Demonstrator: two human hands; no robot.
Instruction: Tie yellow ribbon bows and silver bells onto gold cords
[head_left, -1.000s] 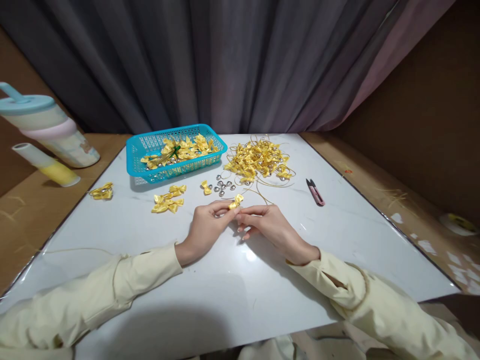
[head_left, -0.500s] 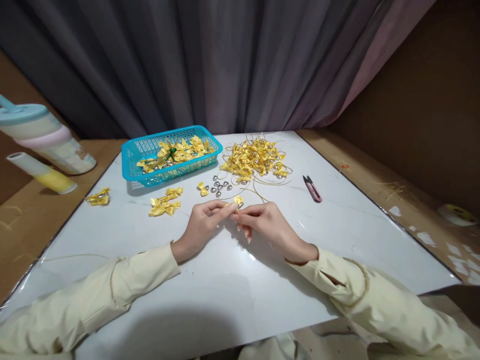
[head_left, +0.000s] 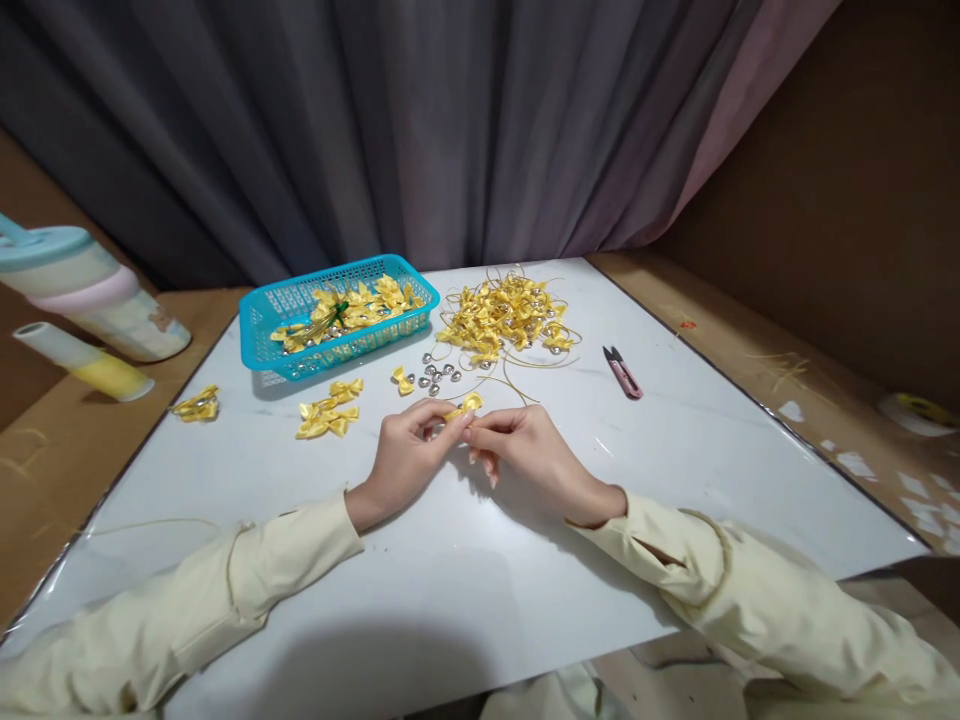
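Note:
My left hand (head_left: 412, 447) is closed, thumb and forefinger pinching a yellow ribbon bow (head_left: 471, 402). My right hand (head_left: 525, 447) meets it at the fingertips, also pinched at the bow's lower edge; a cord may be there, but the fingers hide it. Just beyond the hands lie several small silver beads (head_left: 437, 376) and one loose yellow bow (head_left: 403, 380). A thin gold cord (head_left: 517, 385) runs from behind the right hand toward a heap of corded yellow bows (head_left: 504, 318).
A blue plastic basket (head_left: 262, 362) of yellow bows stands at the back left. Loose bows (head_left: 328, 410) and a small bundle (head_left: 196, 404) lie left. Pink-handled thread snips (head_left: 624, 374) lie right. A tumbler (head_left: 112, 300) and a yellow-banded tube (head_left: 90, 365) are at far left.
The bow between my fingers has turned a little, showing more of its yellow loop. Both hands stay together; the whole view has shifted slightly.

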